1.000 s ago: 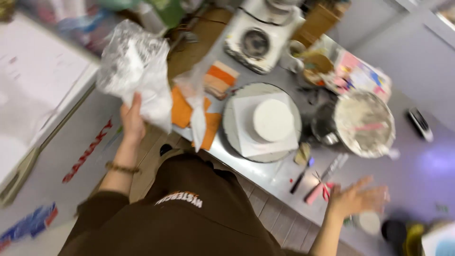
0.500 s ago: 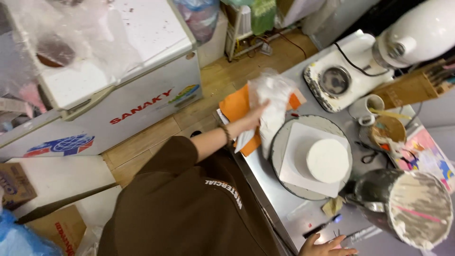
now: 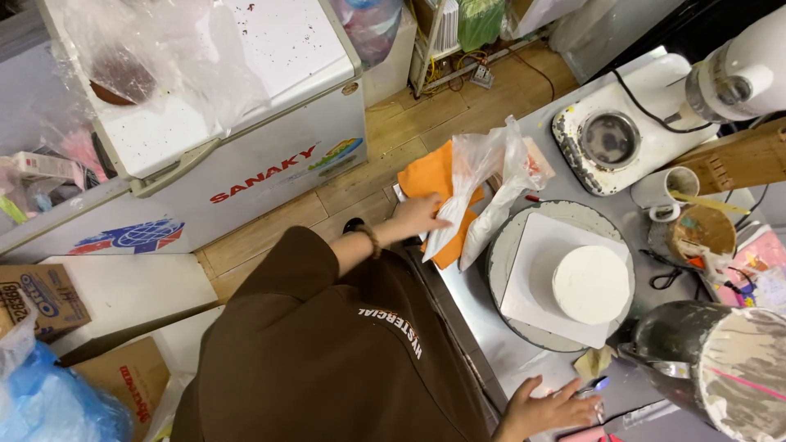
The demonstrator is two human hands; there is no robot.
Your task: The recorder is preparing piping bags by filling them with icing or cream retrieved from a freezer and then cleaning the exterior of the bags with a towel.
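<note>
head view, looking straight down – the left hand point(image 3: 417, 216) is pinched on the near edge of a clear plastic bag point(image 3: 483, 176), which lies over an orange cloth point(image 3: 432, 182) at the left edge of the steel tabletop point(image 3: 483, 323). the right hand point(image 3: 547, 407) lies flat, fingers spread, on the tabletop's near edge, holding nothing, just beside a small dark tool point(image 3: 596, 385) whose kind i cannot tell. the two hands are well apart.

open room is scarce: the tabletop's middle is taken by a round turntable point(image 3: 508, 245) bearing a white square board point(image 3: 532, 278) and a small white frosted cake point(image 3: 591, 283). a bare strip of steel runs between the turntable and the person's brown shirt point(image 3: 327, 360). to the right stands a metal mixing bowl point(image 3: 737, 368) smeared with cream; beyond the turntable, a white stand mixer point(image 3: 647, 115) and a white mug point(image 3: 667, 190).

a strip of wooden floor point(image 3: 393, 139) runs between the tabletop and a white chest freezer point(image 3: 246, 123) – its front carries red lettering and a blue and red emblem, and thin plastic film point(image 3: 164, 57) is heaped on its lid. at lower left sit brown cardboard boxes point(image 3: 41, 299) with printed labels and a blue plastic bag point(image 3: 49, 401).
</note>
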